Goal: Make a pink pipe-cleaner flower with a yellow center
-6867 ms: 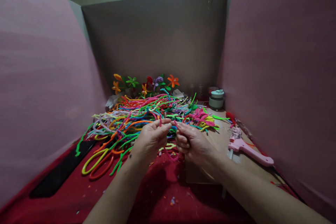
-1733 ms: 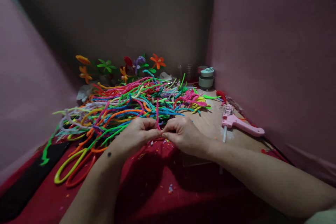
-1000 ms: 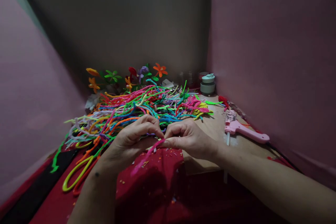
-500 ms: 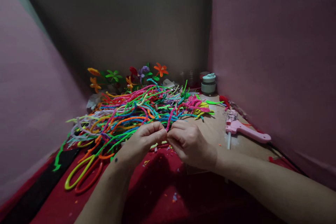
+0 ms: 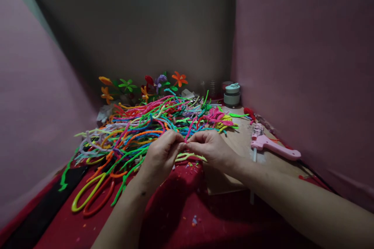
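Note:
A pink fuzzy stem (image 5: pixel 191 125) rises from between my fingertips, which meet in front of the big pile. My left hand (image 5: pixel 163 151) is closed in a pinch at the stem's lower end. From the right, my right hand (image 5: pixel 209 147) pinches at the same spot, thumb and forefinger pressed together. Behind and left of both hands spreads a heap of multicoloured fuzzy stems (image 5: pixel 140 124). Pale yellow-green stems (image 5: pixel 191 156) lie just below the fingertips.
Fuzzy-stem flowers (image 5: pixel 179 79) stand at the back. A jar with a mint lid (image 5: pixel 232 94) is at the back right. The pink glue gun (image 5: pixel 274 147) lies on a brown board (image 5: pixel 233 146). Small scraps (image 5: pixel 194 220) dot the red cloth (image 5: pixel 181 202).
Both hands have turned at the wrists, and my right hand has moved up slightly. More of the pale yellow-green stems and the board's front edge now shows.

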The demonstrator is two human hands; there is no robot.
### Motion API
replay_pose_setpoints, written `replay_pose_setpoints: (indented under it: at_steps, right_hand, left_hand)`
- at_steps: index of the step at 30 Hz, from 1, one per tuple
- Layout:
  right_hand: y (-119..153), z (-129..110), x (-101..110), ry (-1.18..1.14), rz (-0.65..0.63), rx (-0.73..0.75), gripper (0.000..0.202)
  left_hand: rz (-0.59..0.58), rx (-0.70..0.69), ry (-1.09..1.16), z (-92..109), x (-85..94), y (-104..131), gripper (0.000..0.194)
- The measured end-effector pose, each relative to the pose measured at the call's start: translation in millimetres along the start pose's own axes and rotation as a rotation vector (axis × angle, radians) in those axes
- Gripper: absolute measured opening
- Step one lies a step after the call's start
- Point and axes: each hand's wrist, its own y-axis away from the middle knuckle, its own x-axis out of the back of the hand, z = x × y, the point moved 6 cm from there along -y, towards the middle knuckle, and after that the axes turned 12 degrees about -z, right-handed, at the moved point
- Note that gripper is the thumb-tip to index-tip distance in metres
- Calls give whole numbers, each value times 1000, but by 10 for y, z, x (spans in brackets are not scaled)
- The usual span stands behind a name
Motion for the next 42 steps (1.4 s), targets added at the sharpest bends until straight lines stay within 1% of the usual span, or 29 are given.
replay_pose_setpoints:
  at_steps: [3,7,12,16,18,20,21,22,23,25,27,28,32,33,35,38,42]
  right_hand:
    - [2,-35,22,121,29,46,15]
    - [28,-92,7,237,60,104,13]
    - [45,-106,-42,316,76,128,13]
    - [64,-119,-57,470,80,149,11]
    - [105,-183,-28,584,146,204,10]
    - [173,-301,-5,739,244,313,14]
    - [204,-360,-14,826,273,371,18]
    - [225,-405,-36,909,275,416,22]
    - [229,-429,-68,978,245,442,24]
    - [202,-422,-123,1055,141,431,18]
    - [149,-374,-124,999,56,358,21]
    - [117,-338,-106,908,16,303,23]
    - [8,-123,-50,376,-158,-8,20]
    - [-1,-77,-43,261,-178,-79,18]
    - [-2,-19,-24,104,-169,-176,14]
    - [5,5,-8,30,-124,-213,13]
    - [6,0,-18,66,-87,-184,13]
  left_hand:
    - [20,-63,-110,50,-16,-1,8]
    - [-9,-87,-182,42,-68,0,8]
    - [-95,-45,-235,-36,-130,5,13]
    - [-125,16,-240,-80,-123,-1,14]
    - [-139,46,-216,-86,-98,-1,13]
    - [-154,64,-182,-76,-66,2,14]
    - [-165,64,-163,-65,-54,5,15]
    - [-175,61,-145,-51,-44,8,16]
    - [-186,54,-129,-37,-37,12,17]
    - [-203,48,-106,-18,-30,17,17]
    - [-205,55,-91,-12,-24,21,17]
    - [-202,61,-82,-14,-21,22,17]
    - [-173,82,-22,-33,-16,17,18]
    - [-168,92,4,-43,-21,15,17]
    - [-156,112,68,-64,-31,9,17]
    - [-130,139,159,-81,-26,2,16]
    - [-155,232,339,-128,-48,10,18]
